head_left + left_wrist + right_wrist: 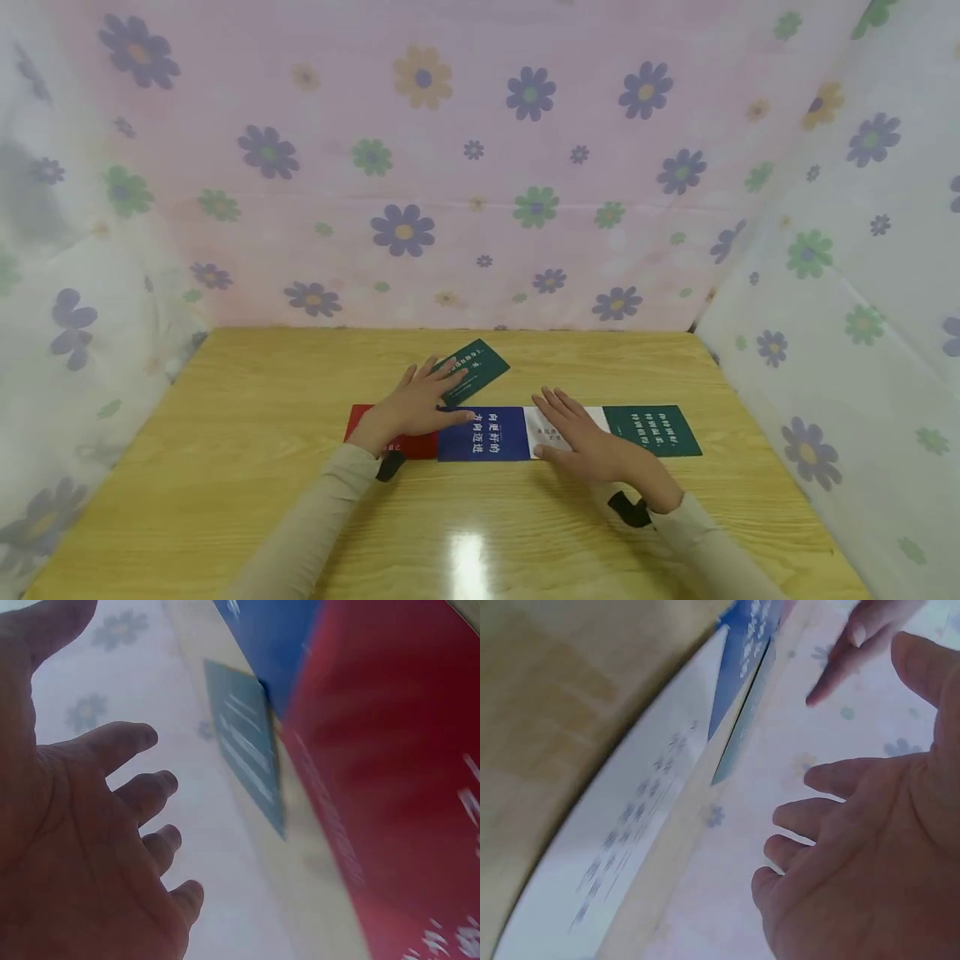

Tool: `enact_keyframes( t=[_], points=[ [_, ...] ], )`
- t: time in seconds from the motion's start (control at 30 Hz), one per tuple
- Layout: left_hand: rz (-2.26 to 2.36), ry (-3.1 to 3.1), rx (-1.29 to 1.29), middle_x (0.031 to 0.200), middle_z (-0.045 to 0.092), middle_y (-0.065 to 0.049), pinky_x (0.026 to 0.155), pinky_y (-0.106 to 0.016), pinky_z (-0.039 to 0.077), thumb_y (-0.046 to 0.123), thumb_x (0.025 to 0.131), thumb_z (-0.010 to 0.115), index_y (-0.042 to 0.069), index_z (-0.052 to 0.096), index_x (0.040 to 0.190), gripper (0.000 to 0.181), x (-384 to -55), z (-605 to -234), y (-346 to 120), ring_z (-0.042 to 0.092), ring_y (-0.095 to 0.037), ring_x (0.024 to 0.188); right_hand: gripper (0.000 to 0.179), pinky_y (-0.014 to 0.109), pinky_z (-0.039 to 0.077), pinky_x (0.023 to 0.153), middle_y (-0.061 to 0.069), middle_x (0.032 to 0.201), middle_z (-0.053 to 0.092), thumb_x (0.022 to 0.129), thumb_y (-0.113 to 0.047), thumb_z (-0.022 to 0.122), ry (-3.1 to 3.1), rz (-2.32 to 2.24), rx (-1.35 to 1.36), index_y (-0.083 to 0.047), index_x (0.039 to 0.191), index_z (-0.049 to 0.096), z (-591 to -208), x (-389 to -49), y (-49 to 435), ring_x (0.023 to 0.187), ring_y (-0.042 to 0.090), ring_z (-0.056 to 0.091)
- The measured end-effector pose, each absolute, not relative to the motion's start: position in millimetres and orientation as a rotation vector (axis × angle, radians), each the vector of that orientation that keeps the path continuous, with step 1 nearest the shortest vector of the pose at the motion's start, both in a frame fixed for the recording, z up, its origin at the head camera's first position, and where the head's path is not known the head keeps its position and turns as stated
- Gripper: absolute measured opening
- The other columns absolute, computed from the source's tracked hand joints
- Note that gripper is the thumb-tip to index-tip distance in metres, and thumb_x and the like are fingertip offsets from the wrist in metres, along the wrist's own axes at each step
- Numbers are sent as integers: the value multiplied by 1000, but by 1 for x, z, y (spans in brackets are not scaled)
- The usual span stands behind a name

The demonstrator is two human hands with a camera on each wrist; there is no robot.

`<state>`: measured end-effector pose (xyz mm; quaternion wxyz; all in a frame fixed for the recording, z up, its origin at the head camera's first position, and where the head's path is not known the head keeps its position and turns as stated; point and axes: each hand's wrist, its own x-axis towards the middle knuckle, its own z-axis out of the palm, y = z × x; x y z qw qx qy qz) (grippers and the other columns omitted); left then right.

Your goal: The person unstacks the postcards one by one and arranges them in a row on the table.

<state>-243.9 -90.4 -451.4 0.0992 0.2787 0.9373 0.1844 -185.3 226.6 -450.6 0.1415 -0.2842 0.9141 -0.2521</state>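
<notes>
A red card point(422, 446), a blue card point(480, 433), a white card point(600, 414) and a green card point(652, 431) lie edge to edge in a row on the wooden table. Behind the blue one, a second green card point(480, 371) lies at a slant. My left hand point(412, 407) is over the red card, its fingers spread and reaching towards the slanted green card. In the left wrist view, that palm point(82, 840) appears raised above the cards. My right hand point(581, 437) is held over the white card with fingers extended. Neither hand holds anything.
The wooden table point(225, 467) is bounded at the back and sides by flowered cloth point(465, 175). A black band point(628, 508) sits below the right wrist, with a similar one at the left. Light reflects off the table's front.
</notes>
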Motion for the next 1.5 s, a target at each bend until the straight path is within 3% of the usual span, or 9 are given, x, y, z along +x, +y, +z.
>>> enact_keyframes(
  t=[0.2, 0.4, 0.67, 0.87, 1.1, 1.27, 1.5],
  points=[
    [516, 2773, 739, 166, 24, -21, 123, -68, 8, 54, 101, 51, 6, 33, 159, 77, -263, -466, -110, 9, -46, 155, 77, 68, 9, 122, 23, 170, 3, 108, -43, 47, 2515, -818, -828, -3, 163, 12, -451, -225, 202, 156, 46, -3],
    [526, 2765, 670, 163, 29, -25, 122, -68, 14, 51, 100, 54, 0, 38, 155, 77, -286, -473, -124, 16, -49, 153, 73, 65, 11, 123, 27, 168, 6, 108, -36, 46, 2493, -830, -839, 1, 162, 13, -458, -271, 176, 155, 48, 1],
    [536, 2718, 573, 166, 24, -23, 122, -68, 11, 49, 103, 49, 1, 34, 157, 73, -306, -474, -131, 14, -49, 153, 62, 59, 17, 125, 18, 169, 16, 109, -37, 45, 2512, -749, -721, -10, 162, 27, -465, -315, 149, 157, 41, 7],
    [522, 2731, 536, 166, 25, -22, 122, -67, 13, 46, 104, 49, 7, 37, 158, 67, -306, -469, -124, 17, -48, 153, 56, 56, 18, 126, 14, 170, 13, 110, -31, 42, 2484, -633, -719, -12, 161, 30, -467, -323, 134, 157, 38, 5],
    [496, 2739, 485, 166, 23, -23, 124, -64, 14, 43, 105, 50, 8, 38, 157, 64, -306, -467, -118, 17, -48, 153, 55, 55, 21, 125, 19, 169, 15, 110, -24, 45, 2510, -588, -747, -8, 160, 30, -465, -322, 125, 156, 41, 9],
    [429, 2776, 474, 165, 27, -23, 122, -64, 19, 45, 103, 54, 10, 41, 156, 66, -306, -465, -117, 23, -47, 151, 56, 54, 22, 125, 20, 169, 16, 109, -25, 46, 2529, -540, -753, -7, 160, 31, -464, -322, 122, 156, 42, 12],
    [388, 2789, 467, 166, 27, -19, 122, -67, 16, 47, 100, 59, 14, 39, 158, 70, -303, -464, -115, 24, -45, 152, 53, 49, 35, 120, 21, 160, 38, 109, -25, 47, 2571, -463, -714, -3, 157, 37, -457, -315, 120, 147, 37, 38]
  ],
)
